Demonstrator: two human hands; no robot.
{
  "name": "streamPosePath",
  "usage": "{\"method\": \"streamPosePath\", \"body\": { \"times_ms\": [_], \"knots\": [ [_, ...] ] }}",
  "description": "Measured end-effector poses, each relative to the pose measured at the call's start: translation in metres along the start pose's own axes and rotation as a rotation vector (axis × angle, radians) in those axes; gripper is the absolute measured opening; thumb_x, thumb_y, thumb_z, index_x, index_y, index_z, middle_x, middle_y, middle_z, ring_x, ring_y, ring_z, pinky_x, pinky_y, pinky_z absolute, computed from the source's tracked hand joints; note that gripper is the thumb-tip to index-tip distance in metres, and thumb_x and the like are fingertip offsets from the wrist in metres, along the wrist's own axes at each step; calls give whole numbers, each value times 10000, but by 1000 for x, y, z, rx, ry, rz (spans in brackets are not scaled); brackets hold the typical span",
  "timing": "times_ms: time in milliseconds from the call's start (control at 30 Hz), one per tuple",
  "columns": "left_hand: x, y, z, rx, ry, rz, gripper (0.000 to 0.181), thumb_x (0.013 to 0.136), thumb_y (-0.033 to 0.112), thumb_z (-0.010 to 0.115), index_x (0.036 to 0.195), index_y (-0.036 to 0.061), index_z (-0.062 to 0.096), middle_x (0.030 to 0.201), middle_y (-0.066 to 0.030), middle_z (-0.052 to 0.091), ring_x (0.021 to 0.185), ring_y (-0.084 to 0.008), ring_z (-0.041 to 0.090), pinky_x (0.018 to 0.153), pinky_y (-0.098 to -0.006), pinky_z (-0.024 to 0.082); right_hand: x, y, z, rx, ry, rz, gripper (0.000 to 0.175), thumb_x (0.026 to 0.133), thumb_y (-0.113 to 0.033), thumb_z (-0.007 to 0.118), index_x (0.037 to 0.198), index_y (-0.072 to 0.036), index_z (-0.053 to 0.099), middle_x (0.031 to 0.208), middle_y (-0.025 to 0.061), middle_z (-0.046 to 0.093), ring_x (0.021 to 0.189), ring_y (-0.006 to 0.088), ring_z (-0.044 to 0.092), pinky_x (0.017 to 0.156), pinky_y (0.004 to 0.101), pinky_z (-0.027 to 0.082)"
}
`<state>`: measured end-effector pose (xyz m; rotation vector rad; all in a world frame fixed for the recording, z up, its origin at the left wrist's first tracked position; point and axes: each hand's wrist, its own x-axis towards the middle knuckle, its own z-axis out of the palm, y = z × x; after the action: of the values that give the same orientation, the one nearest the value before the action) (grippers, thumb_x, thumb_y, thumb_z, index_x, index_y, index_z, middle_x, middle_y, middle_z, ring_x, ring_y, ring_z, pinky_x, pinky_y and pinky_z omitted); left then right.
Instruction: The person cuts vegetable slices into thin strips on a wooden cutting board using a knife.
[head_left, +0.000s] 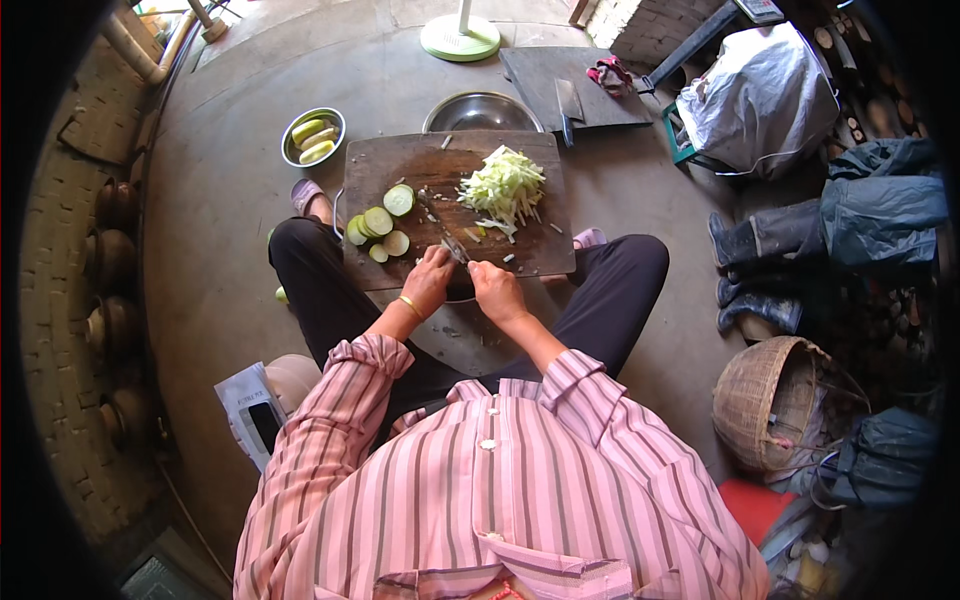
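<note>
My right hand (498, 291) grips what looks like a kitchen knife (454, 247), its narrow blade slanting up and left over the wooden cutting board (420, 154). Close against the blade, my left hand (427, 282) rests with curled fingers at the board's near edge; whatever lies under them is hidden. Round slices of a pale green gourd or squash (379, 220) lie on the board's left side, some overlapping. On the right side sits a heap of thin pale green shreds (504, 185), with loose bits scattered nearby.
Beyond the board stand a steel basin (484, 112) and, leftward, a metal bowl (313, 137) of peeled vegetable pieces. A cleaver (568, 109) and a red cloth (611, 76) lie on a dark board (525, 71). Rubber boots (772, 240) and a wicker basket (750, 401) are at right.
</note>
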<state>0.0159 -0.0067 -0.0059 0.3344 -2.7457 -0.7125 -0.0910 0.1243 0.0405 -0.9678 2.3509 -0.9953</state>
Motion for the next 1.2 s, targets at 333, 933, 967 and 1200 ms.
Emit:
{"method": "streamPosePath", "body": {
  "times_ms": [333, 933, 967, 1200],
  "knots": [
    [-5, -6, 4, 26, 23, -19, 377, 722, -42, 545, 1092, -12, 610, 1164, -148, 535, 1161, -334, 489, 954, -385, 456, -8, -12, -7, -141, -101, 40, 366, 981, -353, 455, 892, -54, 646, 822, 230, 656, 831, 437, 631, 708, 526, 495],
    [-7, -5, 4, 15, 33, 8, 323, 729, -22, 529, 1041, -20, 611, 1161, -151, 525, 1192, -331, 469, 947, -374, 471, -7, 1, -3, 7, -32, -22, 348, 980, -342, 466, 887, -59, 645, 814, 223, 659, 803, 441, 634, 687, 524, 493],
    [-8, -5, 4, 20, 26, 12, 328, 729, -23, 528, 1047, -23, 609, 1163, -152, 525, 1194, -329, 469, 948, -374, 470, -9, 3, -5, 7, -35, -24, 348, 980, -342, 466, 887, -59, 645, 814, 223, 659, 803, 441, 634, 687, 524, 493],
    [-10, -5, 2, 12, 30, -9, 381, 704, -55, 547, 1079, -40, 610, 1158, -165, 539, 1172, -341, 485, 993, -377, 434, -16, -11, -6, -147, -137, 37, 362, 981, -357, 457, 941, -60, 660, 826, 226, 660, 818, 432, 636, 698, 518, 494]
  ]
}}
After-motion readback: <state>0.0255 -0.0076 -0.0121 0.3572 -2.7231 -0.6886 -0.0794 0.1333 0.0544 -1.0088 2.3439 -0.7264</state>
